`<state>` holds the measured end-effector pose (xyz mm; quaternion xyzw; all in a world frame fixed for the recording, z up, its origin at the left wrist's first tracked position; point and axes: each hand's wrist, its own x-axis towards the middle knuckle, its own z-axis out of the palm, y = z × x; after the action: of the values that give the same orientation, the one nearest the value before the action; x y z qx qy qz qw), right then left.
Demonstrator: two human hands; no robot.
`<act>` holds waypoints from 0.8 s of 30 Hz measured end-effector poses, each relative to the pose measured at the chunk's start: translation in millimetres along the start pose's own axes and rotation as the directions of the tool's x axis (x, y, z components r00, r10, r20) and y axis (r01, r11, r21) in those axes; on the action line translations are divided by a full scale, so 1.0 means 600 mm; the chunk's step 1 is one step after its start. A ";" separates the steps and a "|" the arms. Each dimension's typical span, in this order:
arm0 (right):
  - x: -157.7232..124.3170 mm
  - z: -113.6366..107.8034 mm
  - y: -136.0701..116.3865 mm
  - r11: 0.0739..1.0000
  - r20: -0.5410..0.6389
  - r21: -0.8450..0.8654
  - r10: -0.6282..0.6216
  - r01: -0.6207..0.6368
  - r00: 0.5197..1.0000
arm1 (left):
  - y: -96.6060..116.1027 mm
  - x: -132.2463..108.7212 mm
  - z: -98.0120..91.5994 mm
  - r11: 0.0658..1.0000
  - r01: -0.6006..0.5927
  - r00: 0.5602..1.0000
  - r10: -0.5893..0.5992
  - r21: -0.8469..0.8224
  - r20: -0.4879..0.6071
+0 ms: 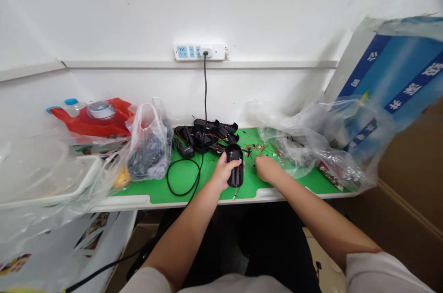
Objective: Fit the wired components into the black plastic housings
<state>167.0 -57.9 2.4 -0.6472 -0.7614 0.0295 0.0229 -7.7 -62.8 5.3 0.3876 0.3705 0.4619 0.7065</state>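
Note:
My left hand (224, 170) grips a black plastic housing (236, 177), its hollow side turned up and its end rounded. Thin red wires run along the inside, and a small white connector dangles past the lower end. To the right, my right hand (266, 169) is closed low over the green mat; whatever its fingers hold is hidden. Just beyond it lies a loose pile of thin wires (260, 149) with small connectors. Several more black housings (207, 134) with red wires are heaped behind my left hand.
A black cable (205, 85) drops from the power strip (183, 51) and loops on the green mat (214, 189). Plastic bags (148, 145) stand left, near a white tray (92, 175). A clear bag (301, 150) of parts and a blue printed box (401, 71) stand right.

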 end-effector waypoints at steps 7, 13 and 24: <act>-0.002 -0.005 0.010 0.823 -0.117 0.566 0.024 0.047 0.993 | 0.001 -0.001 0.000 1.000 0.015 0.999 -0.015 -0.023 -0.029; -0.027 0.026 -0.013 -0.415 0.132 0.904 0.043 -0.103 0.990 | 0.002 0.000 0.004 0.999 0.035 0.999 -0.035 -0.010 -0.035; -0.039 0.044 -0.023 -0.623 0.167 0.770 -0.016 -0.140 0.986 | -0.006 0.001 0.004 0.999 0.040 0.999 -0.040 0.014 -0.021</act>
<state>155.3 -83.4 -23.0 -0.3127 -0.2570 0.7262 0.5557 -4.3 -63.4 3.1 0.3804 0.3890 0.4491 0.7087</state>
